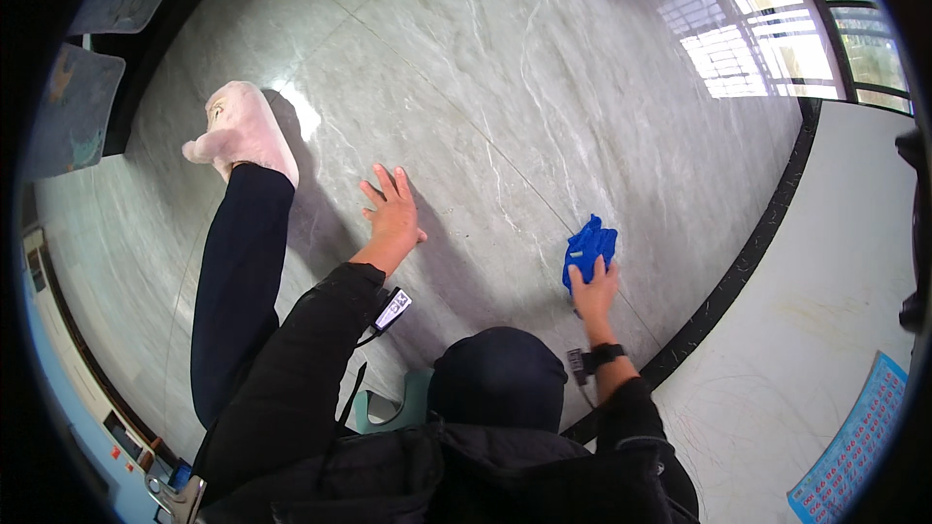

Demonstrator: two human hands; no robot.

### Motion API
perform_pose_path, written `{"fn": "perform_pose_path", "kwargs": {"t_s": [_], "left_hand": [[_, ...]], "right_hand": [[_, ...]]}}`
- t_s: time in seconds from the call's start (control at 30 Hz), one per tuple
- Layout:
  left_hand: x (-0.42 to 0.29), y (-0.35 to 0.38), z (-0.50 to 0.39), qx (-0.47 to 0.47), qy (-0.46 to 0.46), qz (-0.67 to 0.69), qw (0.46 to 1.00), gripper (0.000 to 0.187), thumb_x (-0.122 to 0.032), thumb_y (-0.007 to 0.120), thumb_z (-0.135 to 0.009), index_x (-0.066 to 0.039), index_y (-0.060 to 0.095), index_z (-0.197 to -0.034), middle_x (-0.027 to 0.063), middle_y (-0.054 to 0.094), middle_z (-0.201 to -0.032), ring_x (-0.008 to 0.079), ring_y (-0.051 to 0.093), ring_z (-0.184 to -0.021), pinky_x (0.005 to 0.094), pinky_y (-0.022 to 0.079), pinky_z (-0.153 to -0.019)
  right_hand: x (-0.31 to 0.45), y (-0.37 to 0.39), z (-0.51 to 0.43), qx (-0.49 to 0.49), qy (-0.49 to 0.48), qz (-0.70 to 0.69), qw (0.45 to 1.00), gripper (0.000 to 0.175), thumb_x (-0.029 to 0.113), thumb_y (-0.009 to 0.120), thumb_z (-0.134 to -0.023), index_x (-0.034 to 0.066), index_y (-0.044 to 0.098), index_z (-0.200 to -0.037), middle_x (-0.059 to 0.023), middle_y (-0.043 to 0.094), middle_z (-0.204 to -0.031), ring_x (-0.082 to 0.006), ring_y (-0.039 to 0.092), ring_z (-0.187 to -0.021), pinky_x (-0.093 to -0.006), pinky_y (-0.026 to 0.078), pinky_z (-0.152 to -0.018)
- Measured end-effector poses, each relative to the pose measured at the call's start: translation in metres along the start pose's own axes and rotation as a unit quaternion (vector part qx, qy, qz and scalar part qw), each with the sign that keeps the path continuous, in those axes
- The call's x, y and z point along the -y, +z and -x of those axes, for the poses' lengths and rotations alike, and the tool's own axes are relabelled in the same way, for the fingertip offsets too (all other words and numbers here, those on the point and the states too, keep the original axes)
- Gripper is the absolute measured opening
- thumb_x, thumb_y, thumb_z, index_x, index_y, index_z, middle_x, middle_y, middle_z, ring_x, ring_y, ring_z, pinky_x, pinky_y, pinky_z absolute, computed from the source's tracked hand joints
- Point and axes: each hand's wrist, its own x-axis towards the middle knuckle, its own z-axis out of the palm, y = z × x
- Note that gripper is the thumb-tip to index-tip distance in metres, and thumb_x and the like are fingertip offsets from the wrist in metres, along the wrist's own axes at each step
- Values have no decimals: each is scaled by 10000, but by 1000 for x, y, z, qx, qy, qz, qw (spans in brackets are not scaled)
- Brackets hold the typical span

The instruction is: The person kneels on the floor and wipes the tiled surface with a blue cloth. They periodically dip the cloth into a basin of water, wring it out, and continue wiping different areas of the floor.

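Note:
A crumpled blue cloth (591, 244) lies on the grey marble-look tiled floor (451, 73), right of the middle. My right hand (595, 292) presses on its near side, with the fingers over the fabric. To the left, my left hand (394, 217) is held with its fingers spread and nothing in it. Its shadow falls on the tiles beside it, and whether it touches the floor I cannot tell. Small dark specks show on the tiles between the two hands. Each wrist carries a small strapped device with a cable.
My foot in a pink plush slipper (247, 127) rests at the left. A green plastic stool (411, 397) is partly hidden beneath me. Along the right runs a black skirting strip (728, 324) below a white wall with a blue number chart (852, 444). Grey-topped furniture (76, 109) stands at upper left.

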Motion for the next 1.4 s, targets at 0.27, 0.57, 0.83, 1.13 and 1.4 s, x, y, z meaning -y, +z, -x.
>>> {"fn": "perform_pose_path", "kwargs": {"t_s": [0.27, 0.57, 0.83, 1.13, 1.4], "left_hand": [[0, 4, -3, -1, -2, 2, 1000, 1435, -355, 975, -604, -34, 0, -1608, 340, -67, -1627, 628, 108, -1460, 634, 502, -1014], [8, 3, 8, -59, 37, -10, 998, 1424, -428, 973, -568, -22, 89, -1609, 352, 5, -1626, 635, 180, -1440, 623, 547, -947], [2, 1, 2, -15, 9, -30, 999, 1413, -450, 954, -607, -39, 53, -1617, 346, -13, -1631, 623, 161, -1456, 615, 513, -1001], [1, -4, 0, 26, 17, -29, 999, 1432, -474, 943, -614, -12, 18, -1605, 365, -62, -1620, 629, 125, -1458, 621, 489, -1035], [1, -7, 2, 26, 27, -60, 997, 1347, -531, 875, -701, -33, 25, -1620, 363, -3, -1629, 627, 171, -1451, 598, 489, -1042]], "right_hand": [[150, 51, -40, -50, -213, -25, 975, 596, 261, 799, -758, 149, 610, -1312, -203, 490, -1387, -435, 494, -1145, -514, 473, -973], [274, -5, -133, 258, -101, -568, 775, 509, 303, 732, -942, -8, 609, -1326, -80, 679, -1208, -157, 615, -1054, -339, 504, -942], [73, -41, -203, -46, 162, -500, 850, 815, 549, 653, -946, 67, 372, -1539, -182, 511, -1452, -331, 527, -1300, -492, 475, -1039], [236, 6, -298, -134, 212, 44, 967, 917, 679, 624, -866, 162, 331, -1565, -275, 187, -1631, -531, 328, -1407, -678, 397, -1033], [406, 38, -291, -61, -203, 46, 976, 587, 324, 682, -895, 204, 525, -1447, -180, 315, -1602, -472, 325, -1425, -637, 324, -1110]]}}
